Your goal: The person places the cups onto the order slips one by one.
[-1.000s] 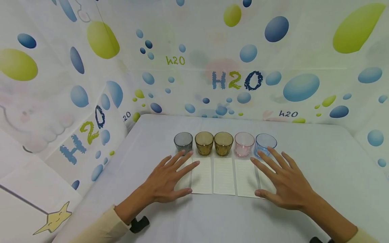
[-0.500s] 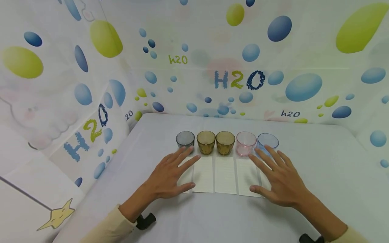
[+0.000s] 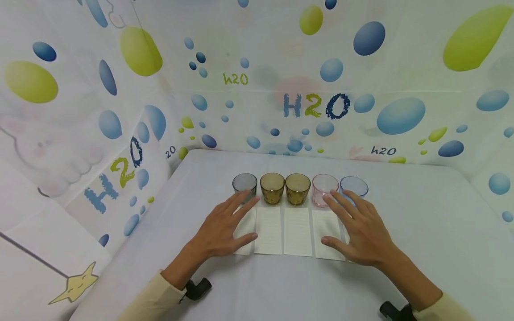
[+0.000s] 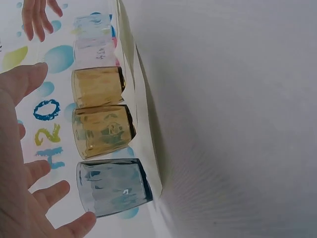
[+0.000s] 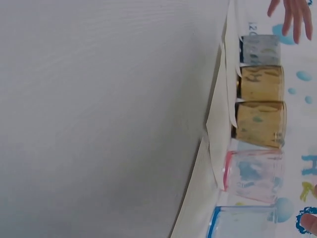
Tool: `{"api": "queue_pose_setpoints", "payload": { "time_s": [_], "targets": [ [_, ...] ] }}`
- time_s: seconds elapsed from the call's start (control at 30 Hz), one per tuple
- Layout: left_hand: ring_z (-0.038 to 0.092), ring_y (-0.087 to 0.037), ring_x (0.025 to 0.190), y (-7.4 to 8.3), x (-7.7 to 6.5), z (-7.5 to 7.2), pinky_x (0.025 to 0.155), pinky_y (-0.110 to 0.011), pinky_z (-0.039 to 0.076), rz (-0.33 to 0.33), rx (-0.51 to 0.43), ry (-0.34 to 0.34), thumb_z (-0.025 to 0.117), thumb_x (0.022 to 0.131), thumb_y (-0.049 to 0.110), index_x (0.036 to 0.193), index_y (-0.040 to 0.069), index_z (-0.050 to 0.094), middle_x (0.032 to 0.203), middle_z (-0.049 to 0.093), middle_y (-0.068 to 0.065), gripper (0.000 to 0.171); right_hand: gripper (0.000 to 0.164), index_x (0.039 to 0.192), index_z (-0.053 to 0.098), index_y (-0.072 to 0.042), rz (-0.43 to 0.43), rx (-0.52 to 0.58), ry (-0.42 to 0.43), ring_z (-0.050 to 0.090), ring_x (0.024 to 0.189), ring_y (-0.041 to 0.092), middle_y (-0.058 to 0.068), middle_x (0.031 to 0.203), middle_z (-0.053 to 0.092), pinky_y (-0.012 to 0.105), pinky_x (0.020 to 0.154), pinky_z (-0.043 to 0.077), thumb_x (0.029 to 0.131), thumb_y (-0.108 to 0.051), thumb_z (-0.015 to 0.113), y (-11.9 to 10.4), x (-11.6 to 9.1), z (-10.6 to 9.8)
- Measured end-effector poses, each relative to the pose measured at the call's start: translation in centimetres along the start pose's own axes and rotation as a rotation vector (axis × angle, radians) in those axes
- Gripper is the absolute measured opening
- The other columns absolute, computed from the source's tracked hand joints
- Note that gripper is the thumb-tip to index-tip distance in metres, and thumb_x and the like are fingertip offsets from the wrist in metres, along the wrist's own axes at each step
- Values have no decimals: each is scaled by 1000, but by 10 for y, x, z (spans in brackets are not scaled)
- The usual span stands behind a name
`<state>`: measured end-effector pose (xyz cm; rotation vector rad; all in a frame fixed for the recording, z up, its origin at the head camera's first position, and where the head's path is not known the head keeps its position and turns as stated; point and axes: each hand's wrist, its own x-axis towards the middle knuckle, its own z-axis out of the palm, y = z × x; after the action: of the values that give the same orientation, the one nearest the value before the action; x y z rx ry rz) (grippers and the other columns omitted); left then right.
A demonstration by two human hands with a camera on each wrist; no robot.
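Note:
Five is avoided here: several tinted glass cups stand upright in a row, a grey cup (image 3: 245, 182), two amber cups (image 3: 272, 189) (image 3: 297, 190), a pink cup (image 3: 321, 185) and a blue cup (image 3: 355, 183). Before them lies a line of white paper cards (image 3: 298, 234). My left hand (image 3: 221, 229), fingers spread and holding nothing, hovers over the leftmost card, its fingertips overlapping the grey cup in the head view. Over the cards at the right hovers my right hand (image 3: 363, 232), likewise empty, its fingertips in front of the pink and blue cups. In the left wrist view the left fingers (image 4: 54, 193) are apart from one another.
A white cloth covers the table (image 3: 281, 290). Behind it rises a white backdrop (image 3: 265, 58) printed with blue and green ovals and H2O lettering; it also runs along the left side. Black wrist cameras (image 3: 198, 289) sit at both cuffs.
Both hands have drawn inward and a little toward the cups, the right hand moving left the most. The spread of their fingers has narrowed slightly. The cups and cards stay in place.

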<state>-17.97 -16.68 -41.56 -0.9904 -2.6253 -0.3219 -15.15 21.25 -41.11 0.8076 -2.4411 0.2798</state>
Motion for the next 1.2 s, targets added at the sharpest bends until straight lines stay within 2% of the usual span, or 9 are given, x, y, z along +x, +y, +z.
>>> {"api": "queue_pose_setpoints", "payload": {
  "time_s": [0.3,0.63,0.83,1.03,1.2],
  "targets": [
    [33,-29,149,-5,4,2,105,-57,44,-17,-14,40,61,91,57,162,26,24,165,28,-6,86,92,155,42,-17,19,-1,-17,36,143,41,10,157,43,66,106,35,88,-80,42,-7,12,6],
    [34,-29,148,-11,11,2,107,-58,42,-33,-44,68,61,92,56,162,23,26,165,29,-7,85,91,156,40,-16,-21,34,10,36,144,38,10,158,42,68,107,34,91,-80,34,-13,31,13],
    [35,-29,148,-12,17,0,106,-59,43,-38,-68,114,62,91,53,161,19,29,163,33,-11,85,91,155,41,-14,-28,73,9,35,144,37,11,158,43,67,107,35,91,-79,36,-18,42,17],
    [32,-29,149,-15,28,-1,107,-61,41,-53,-109,145,62,91,52,163,22,23,165,30,-9,87,90,154,43,-13,-39,101,30,37,143,38,13,155,46,66,109,34,92,-78,37,-20,56,23],
    [32,-31,149,-18,40,0,109,-61,39,-63,-150,153,60,93,54,163,24,20,166,27,-7,86,88,153,43,-12,-17,124,24,36,145,38,12,156,45,66,110,34,92,-75,42,-24,67,26]
  ]
}}
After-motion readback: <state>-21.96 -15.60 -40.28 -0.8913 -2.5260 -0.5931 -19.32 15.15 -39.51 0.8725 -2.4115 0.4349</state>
